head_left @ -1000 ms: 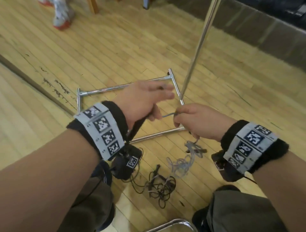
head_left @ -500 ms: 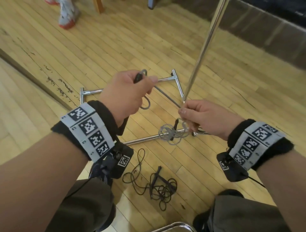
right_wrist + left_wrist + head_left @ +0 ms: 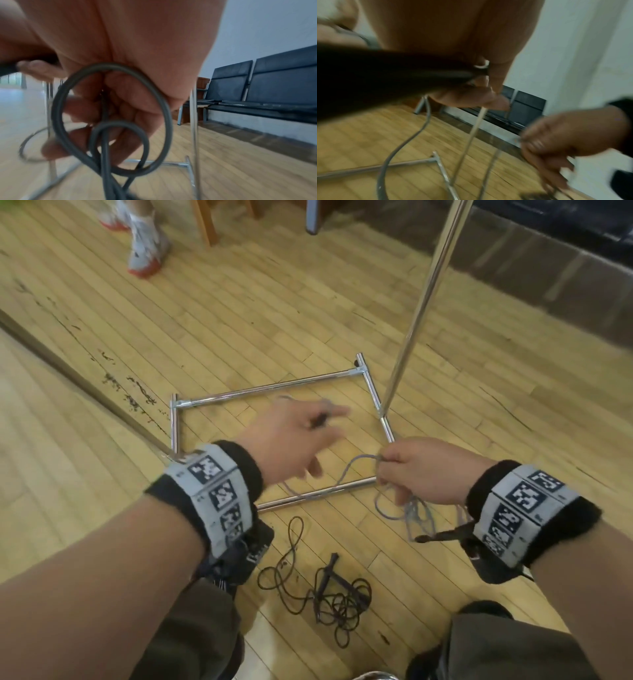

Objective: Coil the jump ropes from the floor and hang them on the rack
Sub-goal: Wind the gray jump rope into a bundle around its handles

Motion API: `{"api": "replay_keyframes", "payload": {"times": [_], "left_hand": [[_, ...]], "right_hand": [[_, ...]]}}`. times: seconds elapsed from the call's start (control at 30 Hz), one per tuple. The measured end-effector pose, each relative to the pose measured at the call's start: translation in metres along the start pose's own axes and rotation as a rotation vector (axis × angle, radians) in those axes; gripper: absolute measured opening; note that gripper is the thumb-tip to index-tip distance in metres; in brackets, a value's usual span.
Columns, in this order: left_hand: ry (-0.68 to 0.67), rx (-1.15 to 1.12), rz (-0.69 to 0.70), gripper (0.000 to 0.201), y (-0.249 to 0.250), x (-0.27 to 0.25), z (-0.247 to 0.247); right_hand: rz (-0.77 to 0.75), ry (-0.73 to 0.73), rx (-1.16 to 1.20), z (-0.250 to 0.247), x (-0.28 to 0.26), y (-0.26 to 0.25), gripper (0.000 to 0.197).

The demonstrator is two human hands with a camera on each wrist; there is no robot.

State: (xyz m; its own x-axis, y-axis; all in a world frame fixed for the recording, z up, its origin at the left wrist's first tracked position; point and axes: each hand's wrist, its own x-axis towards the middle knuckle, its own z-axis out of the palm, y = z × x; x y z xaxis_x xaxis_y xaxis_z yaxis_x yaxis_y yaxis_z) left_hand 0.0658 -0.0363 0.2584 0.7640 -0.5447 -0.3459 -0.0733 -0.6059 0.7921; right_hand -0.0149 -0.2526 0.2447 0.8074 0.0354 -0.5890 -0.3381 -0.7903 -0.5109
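Since a moment ago: left hand point(image 3: 294, 436) is swinging out toward the far side of the rack base, and the grey rope's loops are now dangling under the right hand point(image 3: 421, 474) instead of bunching between the two.
Left hand: fingers are curling round a black handle point(image 3: 393, 77), with a slack run of grey rope point(image 3: 346, 474) sagging from it across to the right hand.
Right hand: pinching a bundle of grey loops point(image 3: 111, 119); the other black handle point(image 3: 445, 534) is hanging just below the wrist.
What that means: looks like another loop is getting fed in, so I'd say coiling is midway and hanging isn't started.
Rack: chrome base frame point(image 3: 274, 386) is sitting on the wood floor with its upright pole point(image 3: 421, 302) rising just beyond the right hand.
Still waiting: a dark rope point(image 3: 325, 587) is lying tangled on the floor near the person's knees, untouched.
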Motion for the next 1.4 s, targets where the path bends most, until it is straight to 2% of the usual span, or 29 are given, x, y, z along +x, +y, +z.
{"api": "replay_keyframes", "payload": {"times": [0.07,0.13,0.17,0.27,0.37,0.43,0.57,0.63,0.7,0.8,0.87,1.03,1.13,1.2,1.3,1.4], "left_hand": [[-0.232,0.044,0.068,0.024,0.012,-0.003,0.020],[-0.264,0.079,0.098,0.014,0.016,-0.002,0.026],[-0.231,0.101,0.104,0.011,0.016,0.001,0.024],[-0.092,0.194,0.097,0.026,0.012,0.010,0.016],[0.021,0.124,0.081,0.030,0.009,0.012,0.004],[0.136,-0.006,0.043,0.031,0.007,0.014,-0.008],[0.512,-0.268,-0.068,0.029,-0.006,0.018,-0.051],[0.592,-0.299,-0.117,0.028,-0.015,0.015,-0.067],[0.540,-0.063,-0.145,0.024,-0.024,0.014,-0.066],[0.309,0.257,-0.147,0.026,-0.022,0.010,-0.045],[0.159,0.308,-0.088,0.029,-0.013,0.005,-0.028],[-0.247,0.278,0.152,0.028,0.009,-0.007,0.014],[-0.241,0.245,0.193,0.023,0.009,-0.005,0.017],[-0.206,0.314,0.185,0.019,0.008,-0.004,0.012],[-0.210,0.388,0.162,0.030,0.007,-0.004,0.008],[-0.208,0.366,0.188,0.031,0.010,-0.006,0.009]], "right_hand": [[-0.090,0.025,0.075,-0.003,-0.004,-0.011,0.029],[-0.116,0.043,0.145,-0.008,-0.010,-0.012,0.030],[-0.122,0.050,0.166,-0.009,-0.013,-0.010,0.029],[-0.151,0.026,0.174,-0.006,-0.016,0.000,0.020],[-0.132,0.026,0.140,-0.001,-0.012,0.011,0.018],[-0.058,0.032,0.114,0.000,-0.007,0.026,0.019],[0.169,-0.088,-0.106,0.011,-0.001,0.062,0.024],[0.268,-0.153,-0.210,0.019,-0.001,0.071,0.026],[0.264,-0.185,-0.250,0.021,0.001,0.067,0.027],[0.157,-0.131,-0.237,0.017,0.001,0.040,0.025],[0.065,-0.066,-0.183,0.015,-0.001,0.019,0.023],[-0.121,0.020,-0.150,0.009,-0.012,-0.018,0.024],[-0.181,0.032,-0.121,0.006,-0.018,-0.025,0.024],[-0.202,0.045,-0.111,0.006,-0.020,-0.025,0.025],[-0.211,0.075,-0.089,0.006,-0.021,-0.023,0.026],[-0.232,0.119,-0.070,0.007,-0.019,-0.022,0.024]]}}
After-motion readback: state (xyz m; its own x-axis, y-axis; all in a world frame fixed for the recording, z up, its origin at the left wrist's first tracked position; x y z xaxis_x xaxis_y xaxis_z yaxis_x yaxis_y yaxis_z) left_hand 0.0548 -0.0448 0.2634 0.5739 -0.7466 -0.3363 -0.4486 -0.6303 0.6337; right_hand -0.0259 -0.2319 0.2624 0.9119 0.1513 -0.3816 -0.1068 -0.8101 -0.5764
